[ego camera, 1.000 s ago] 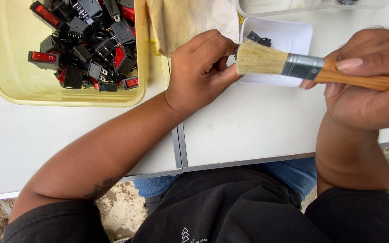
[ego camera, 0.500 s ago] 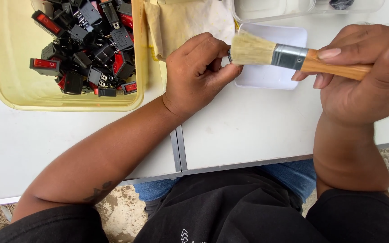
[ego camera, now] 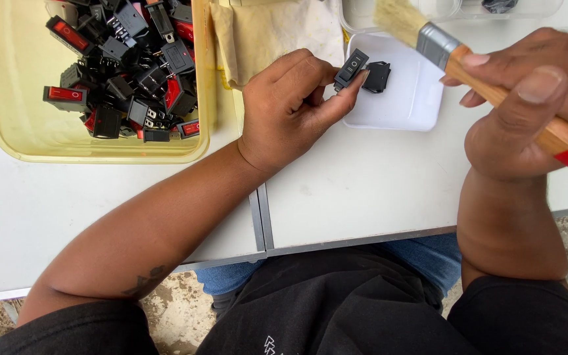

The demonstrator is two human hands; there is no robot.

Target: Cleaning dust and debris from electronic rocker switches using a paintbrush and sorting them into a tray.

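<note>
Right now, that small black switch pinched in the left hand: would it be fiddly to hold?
Probably light: the left hand holds the black switch with fingertips alone. It looks like rigid moulded plastic, so likely stiff. Its smooth, small body may slip from a loose pinch.

Left hand point(ego camera: 290, 108) pinches a black rocker switch point(ego camera: 351, 69) over the white tray point(ego camera: 396, 108); right hand point(ego camera: 527, 112) grips a paintbrush point(ego camera: 468, 62) above the tray.

Wooden brush handle point(ego camera: 494, 92), metal ferrule point(ego camera: 436, 41), plastic switch point(ego camera: 351, 68).
</note>
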